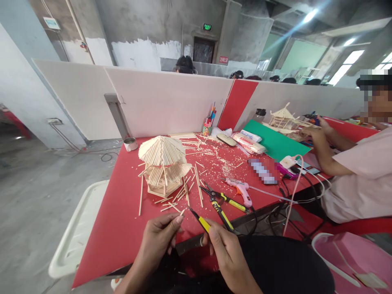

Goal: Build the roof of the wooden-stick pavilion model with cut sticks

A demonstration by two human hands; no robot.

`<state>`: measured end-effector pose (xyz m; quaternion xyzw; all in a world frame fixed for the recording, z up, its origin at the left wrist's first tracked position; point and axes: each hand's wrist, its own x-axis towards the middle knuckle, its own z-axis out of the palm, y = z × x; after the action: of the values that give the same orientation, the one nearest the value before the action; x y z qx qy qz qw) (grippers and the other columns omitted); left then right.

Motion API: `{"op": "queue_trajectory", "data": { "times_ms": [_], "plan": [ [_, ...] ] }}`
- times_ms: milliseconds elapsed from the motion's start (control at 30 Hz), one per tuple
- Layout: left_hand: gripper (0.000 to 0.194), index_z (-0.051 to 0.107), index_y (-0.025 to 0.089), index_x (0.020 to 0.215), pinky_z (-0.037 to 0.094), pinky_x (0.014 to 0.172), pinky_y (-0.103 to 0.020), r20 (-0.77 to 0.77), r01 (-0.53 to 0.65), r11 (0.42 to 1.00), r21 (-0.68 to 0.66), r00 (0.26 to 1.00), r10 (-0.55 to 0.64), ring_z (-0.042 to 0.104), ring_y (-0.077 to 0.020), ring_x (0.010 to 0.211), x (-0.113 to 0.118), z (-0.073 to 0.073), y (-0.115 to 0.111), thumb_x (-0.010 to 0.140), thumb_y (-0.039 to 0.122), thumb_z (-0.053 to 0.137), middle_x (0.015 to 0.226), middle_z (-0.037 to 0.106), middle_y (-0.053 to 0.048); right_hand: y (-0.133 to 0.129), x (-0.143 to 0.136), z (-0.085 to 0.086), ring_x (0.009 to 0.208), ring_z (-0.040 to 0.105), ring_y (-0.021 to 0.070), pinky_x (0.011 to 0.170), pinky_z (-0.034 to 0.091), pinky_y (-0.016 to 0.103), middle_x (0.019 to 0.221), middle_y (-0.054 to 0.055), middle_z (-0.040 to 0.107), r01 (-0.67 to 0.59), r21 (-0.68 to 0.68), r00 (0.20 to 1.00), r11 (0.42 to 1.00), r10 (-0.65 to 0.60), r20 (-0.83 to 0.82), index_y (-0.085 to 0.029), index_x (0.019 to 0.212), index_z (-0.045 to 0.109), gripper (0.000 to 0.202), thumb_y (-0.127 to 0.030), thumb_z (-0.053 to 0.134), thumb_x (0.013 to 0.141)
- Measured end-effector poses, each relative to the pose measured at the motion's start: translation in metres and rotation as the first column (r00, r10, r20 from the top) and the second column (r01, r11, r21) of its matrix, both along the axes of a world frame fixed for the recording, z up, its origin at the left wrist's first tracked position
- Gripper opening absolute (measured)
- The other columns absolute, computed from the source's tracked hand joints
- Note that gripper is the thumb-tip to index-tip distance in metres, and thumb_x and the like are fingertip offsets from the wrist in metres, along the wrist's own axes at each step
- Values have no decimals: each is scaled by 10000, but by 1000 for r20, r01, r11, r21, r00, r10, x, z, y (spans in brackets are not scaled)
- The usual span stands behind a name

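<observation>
My left hand [161, 237] pinches a short pale wooden stick [182, 212] near the front edge of the red table [118, 228]. Just right of it, my right hand [225, 247] is closed around a yellow-handled tool [203, 223], its dark tip close to the stick. Beyond my hands stands a pavilion model [163, 165] made of sticks, with a tiered roof. Loose sticks [174, 201] lie around its base. Yellow-and-black pliers [221, 212] rest to the right, beside a pink glue gun [241, 190].
A tin can [130, 144] stands at the back left. A pen holder [207, 128], packed sticks [249, 143] and a green board [274, 141] are farther back. Cables [294, 192] hang at the right, near a seated person [361, 175]. A pink bin [355, 261] is at lower right.
</observation>
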<state>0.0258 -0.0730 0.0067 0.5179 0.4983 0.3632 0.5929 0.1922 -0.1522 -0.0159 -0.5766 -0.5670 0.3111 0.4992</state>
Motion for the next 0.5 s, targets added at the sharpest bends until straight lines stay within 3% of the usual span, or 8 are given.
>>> {"op": "queue_trajectory", "data": {
  "times_ms": [100,233,333,400,500],
  "plan": [
    [355,715,164,649,327,368,-195,-126,9,985,173,992,13,444,-97,358,-2,-8,2,734,504,663,469,557,2,-1,0,-6,653,652,120,621,538,195,904,36,699,45,-6,997,999,-45,61,-210,1169,619,353,-425,452,945],
    [205,767,215,795,467,597,-226,-337,153,865,477,941,19,656,-189,634,-8,-19,5,825,322,595,697,720,-68,-6,-2,-13,1010,658,182,872,529,244,1112,67,687,93,29,973,995,-97,210,-228,1164,634,316,-385,495,928],
    [205,744,237,923,485,667,-240,-452,208,830,517,890,58,697,-215,754,-11,-30,5,850,293,560,855,757,-79,-11,-3,-19,1019,662,183,867,535,236,1128,82,687,111,47,959,993,-119,259,-203,1188,627,336,-356,450,948],
    [194,720,240,888,479,645,-234,-533,245,809,534,840,98,692,-201,720,-12,-37,5,870,294,535,818,749,-58,-13,-4,-22,1028,660,181,872,533,233,1129,89,688,129,49,948,990,-137,288,-186,1198,624,348,-336,421,958],
    [249,683,224,807,457,584,-217,-631,339,731,591,759,158,655,-164,649,-11,-45,5,912,287,466,778,703,-38,-13,-5,-27,1047,652,174,870,527,222,1141,90,683,165,27,923,986,-164,347,-183,1218,616,360,-312,394,966]
  ]
}}
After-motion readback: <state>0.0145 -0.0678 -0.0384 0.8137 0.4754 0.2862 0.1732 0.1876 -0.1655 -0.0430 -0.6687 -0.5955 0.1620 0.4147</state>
